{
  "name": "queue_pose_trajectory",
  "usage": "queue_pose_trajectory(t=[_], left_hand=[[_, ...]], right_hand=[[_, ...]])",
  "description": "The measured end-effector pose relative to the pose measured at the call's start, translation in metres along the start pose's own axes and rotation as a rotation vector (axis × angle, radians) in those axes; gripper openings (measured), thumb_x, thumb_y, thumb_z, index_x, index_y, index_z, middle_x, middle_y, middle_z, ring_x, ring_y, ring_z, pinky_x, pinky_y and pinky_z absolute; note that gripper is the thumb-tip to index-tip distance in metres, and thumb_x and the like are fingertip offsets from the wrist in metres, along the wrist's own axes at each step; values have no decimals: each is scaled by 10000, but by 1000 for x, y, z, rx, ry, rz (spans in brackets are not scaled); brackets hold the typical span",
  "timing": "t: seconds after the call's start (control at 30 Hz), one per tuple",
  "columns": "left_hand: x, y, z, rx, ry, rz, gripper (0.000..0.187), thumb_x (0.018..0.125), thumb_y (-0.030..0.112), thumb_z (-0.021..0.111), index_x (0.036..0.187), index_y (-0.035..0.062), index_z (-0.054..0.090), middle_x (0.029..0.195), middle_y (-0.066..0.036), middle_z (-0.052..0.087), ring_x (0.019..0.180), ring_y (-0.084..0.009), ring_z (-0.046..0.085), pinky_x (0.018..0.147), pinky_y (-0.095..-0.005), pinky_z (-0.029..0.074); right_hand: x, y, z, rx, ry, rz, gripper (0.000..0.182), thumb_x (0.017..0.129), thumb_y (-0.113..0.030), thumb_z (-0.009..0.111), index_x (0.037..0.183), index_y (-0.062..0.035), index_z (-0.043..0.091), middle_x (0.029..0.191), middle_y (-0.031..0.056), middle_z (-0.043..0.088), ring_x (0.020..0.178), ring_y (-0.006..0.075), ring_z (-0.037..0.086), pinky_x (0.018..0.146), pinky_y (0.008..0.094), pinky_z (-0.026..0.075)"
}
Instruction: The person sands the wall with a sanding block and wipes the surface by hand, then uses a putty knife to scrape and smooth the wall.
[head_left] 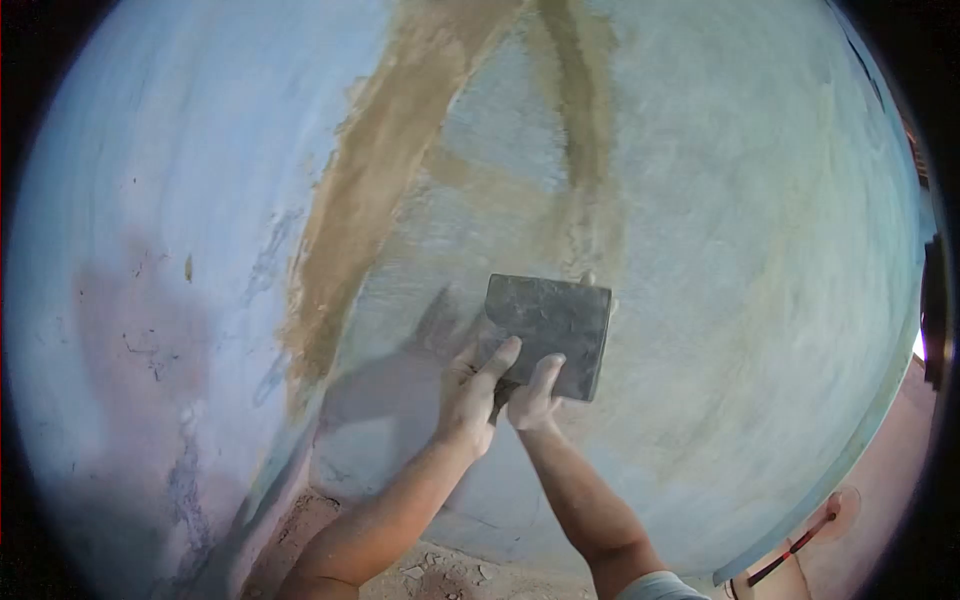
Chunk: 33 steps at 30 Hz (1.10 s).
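Note:
A dark grey, flat rectangular plate (pixel 562 322) with worn, dusty marks is held up close in front of the wall. My left hand (pixel 469 400) is closed at its lower left corner, thumb pointing up along the edge. Below that corner, a short dark handle-like piece (pixel 503 394) shows between my hands. My right hand (pixel 535 398) grips the plate's lower edge, its thumb lying on the face. A fingertip shows past the top edge; the other fingers are hidden behind the plate. White dust coats both hands.
The pale blue-green wall (pixel 730 250) carries a broad brown plaster band (pixel 375 190) and a narrower darker strip (pixel 578 100). An inner corner runs down at left. Rubble (pixel 440 575) lies at the wall's foot. A red-and-dark stick-like object (pixel 795 555) is at lower right.

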<state>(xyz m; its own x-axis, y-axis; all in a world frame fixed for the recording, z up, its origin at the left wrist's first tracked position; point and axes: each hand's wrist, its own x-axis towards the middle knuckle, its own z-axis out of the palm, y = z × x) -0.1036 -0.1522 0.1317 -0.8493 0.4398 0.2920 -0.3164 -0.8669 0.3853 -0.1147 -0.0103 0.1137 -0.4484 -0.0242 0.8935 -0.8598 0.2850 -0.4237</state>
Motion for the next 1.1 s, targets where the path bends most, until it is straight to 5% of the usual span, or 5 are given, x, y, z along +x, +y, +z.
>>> queue_pose_trajectory(t=[0.17, 0.33, 0.5, 0.7, 1.1], left_hand=[[12, 19, -29, 176, -51, -114, 264, 1096, 250, 638, 1271, 59, 689, 1149, -93, 765, 973, -188, 767, 821, -310, 612], [33, 31, -84, 652, 35, 657, 237, 1086, 187, 621, 1243, 27, 698, 1219, -153, 740, 1111, -260, 720, 950, -383, 561], [61, 27, -141, 1218, 235, 1358, 216, 1001, 97, 692, 1208, 40, 713, 1448, -213, 619, 1332, -367, 593, 1121, -506, 448], [69, 10, -158, 1121, 163, 1277, 291, 997, 101, 685, 1286, 68, 695, 1577, -233, 504, 1382, -386, 551, 1153, -519, 408], [46, 54, -146, 1134, 130, 1317, 266, 1019, 70, 636, 1279, 56, 687, 1466, -212, 600, 1314, -377, 611, 1139, -485, 449]], right_hand=[[76, -70, 15, -668, -4, -502, 729, 1137, -183, 404, 1656, 134, 1, 1725, 352, 156, 1601, 404, 229, 1305, 489, 193], [226, -145, 13, -1733, -134, -807, 562, 1139, -91, 338, 1698, -128, 283, 1772, 129, 238, 1627, 340, 230, 1340, 538, 159], [301, -89, 28, -1916, -399, -749, 548, 1153, -317, 378, 1684, -196, 319, 1750, 60, 310, 1622, 309, 250, 1327, 571, 205], [283, -44, 66, -1861, -271, -716, 680, 1108, -423, 466, 1633, -8, 347, 1733, 157, 323, 1629, 311, 238, 1334, 548, 196], [217, -40, 58, -1770, -732, -869, 573, 1070, -362, 519, 1601, -151, 481, 1713, 33, 400, 1598, 234, 322, 1313, 602, 193]])
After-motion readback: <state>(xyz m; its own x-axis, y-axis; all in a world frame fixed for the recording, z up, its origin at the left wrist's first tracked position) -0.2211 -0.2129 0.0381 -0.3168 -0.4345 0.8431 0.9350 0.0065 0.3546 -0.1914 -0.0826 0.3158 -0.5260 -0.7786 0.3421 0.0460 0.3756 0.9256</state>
